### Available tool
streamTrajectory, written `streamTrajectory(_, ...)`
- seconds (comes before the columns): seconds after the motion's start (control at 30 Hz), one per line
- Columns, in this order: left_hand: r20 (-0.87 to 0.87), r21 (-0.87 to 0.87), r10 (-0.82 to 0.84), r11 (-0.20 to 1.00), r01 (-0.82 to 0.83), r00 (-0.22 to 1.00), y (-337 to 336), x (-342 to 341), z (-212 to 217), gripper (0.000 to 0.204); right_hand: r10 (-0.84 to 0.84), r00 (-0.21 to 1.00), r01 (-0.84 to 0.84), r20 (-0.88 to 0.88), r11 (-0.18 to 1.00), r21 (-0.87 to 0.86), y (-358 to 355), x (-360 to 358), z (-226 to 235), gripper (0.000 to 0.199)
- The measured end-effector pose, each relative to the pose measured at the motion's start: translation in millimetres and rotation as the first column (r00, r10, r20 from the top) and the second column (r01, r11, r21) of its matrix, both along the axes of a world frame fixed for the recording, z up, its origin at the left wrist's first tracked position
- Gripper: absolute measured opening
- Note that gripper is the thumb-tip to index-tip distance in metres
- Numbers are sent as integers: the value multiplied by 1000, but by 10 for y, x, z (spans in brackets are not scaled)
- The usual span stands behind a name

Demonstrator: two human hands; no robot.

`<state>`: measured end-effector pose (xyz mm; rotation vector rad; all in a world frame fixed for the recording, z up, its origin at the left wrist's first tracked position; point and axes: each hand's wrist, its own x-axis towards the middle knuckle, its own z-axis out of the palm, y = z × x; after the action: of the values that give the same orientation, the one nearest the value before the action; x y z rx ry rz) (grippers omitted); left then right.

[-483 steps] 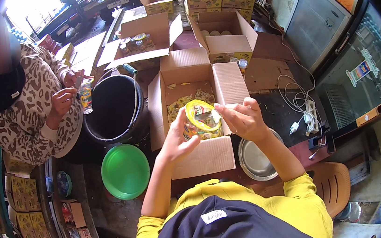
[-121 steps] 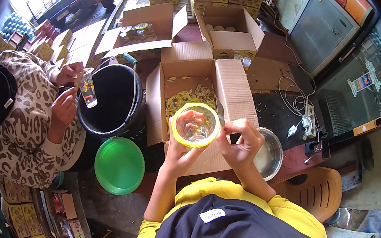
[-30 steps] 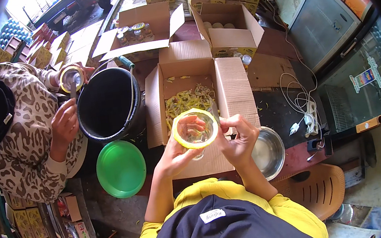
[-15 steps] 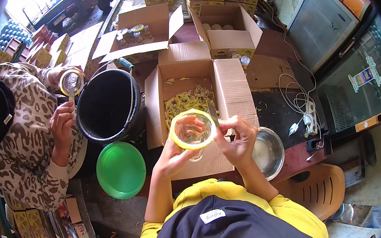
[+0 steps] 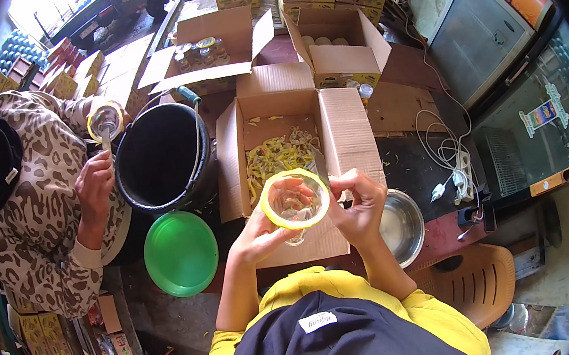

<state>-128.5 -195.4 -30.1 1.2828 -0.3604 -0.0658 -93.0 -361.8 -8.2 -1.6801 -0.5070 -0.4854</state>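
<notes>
My left hand (image 5: 258,240) is wrapped round a clear glass jar (image 5: 293,208) with a yellow band round its rim. The jar tilts so its mouth faces me, and fingers show through the glass. In my right hand (image 5: 361,204) is a knife (image 5: 319,162), its blade upright against the right side of the yellow rim. Both hands are over the near edge of an open cardboard box (image 5: 349,124). Yellow scraps (image 5: 279,157) lie inside it.
Left of the box are a black bucket (image 5: 163,156) and a green basin (image 5: 181,252); a steel bowl (image 5: 402,227) is at right. A co-worker (image 5: 40,191) at left holds a similar jar and a blade. Farther off are open cartons (image 5: 349,65); a white cable (image 5: 442,145) lies right.
The jar in my left hand has moved slightly down and right, and its rim has turned a little. My right hand keeps the knife at the rim. The co-worker's jar has tilted.
</notes>
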Motion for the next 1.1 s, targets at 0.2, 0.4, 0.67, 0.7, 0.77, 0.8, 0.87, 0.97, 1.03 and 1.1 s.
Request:
streamTrajectory(0.2, 51, -88, -27, 996, 31, 998, -27, 31, -15, 62, 17, 1000, -17, -5, 1000, 26, 39, -29, 23, 14)
streamTrajectory(0.4, 35, -164, 182, 971, -174, 983, -192, 33, -77, 57, -39, 996, 44, 86, 997, -56, 84, -68, 74, 13)
streamTrajectory(0.67, 23, -172, 191, 968, -184, 981, -189, 24, -56, 57, -91, 983, 110, 158, 987, -115, 66, -147, 64, 13)
streamTrajectory(0.7, 21, -168, 178, 971, -172, 984, -190, 19, -60, 57, -97, 979, 120, 180, 986, -119, 65, -147, 63, 14)
streamTrajectory(0.77, 18, -164, 164, 973, -159, 986, -179, 19, -61, 57, -87, 981, 107, 173, 988, -114, 60, -131, 84, 14)
streamTrajectory(0.8, 58, -125, 146, 983, -138, 988, -159, 21, -54, 56, -77, 983, 96, 166, 990, -108, 56, -123, 94, 14)
streamTrajectory(0.87, 105, -69, 119, 991, -112, 987, -151, 13, -15, 55, -73, 985, 91, 157, 990, -108, 46, -109, 92, 14)
streamTrajectory(0.97, 112, -52, 129, 991, -124, 985, -157, 8, -19, 56, -41, 995, 49, 88, 995, -82, 8, -96, 69, 14)
streamTrajectory(1.03, 110, -52, 131, 991, -126, 985, -147, 19, -29, 56, -12, 1000, 13, 27, 999, -52, -19, -99, 46, 13)
streamTrajectory(1.1, 107, -53, 132, 991, -127, 986, -141, 25, -31, 56, 5, 999, -1, 51, 998, -68, -47, -110, 23, 13)
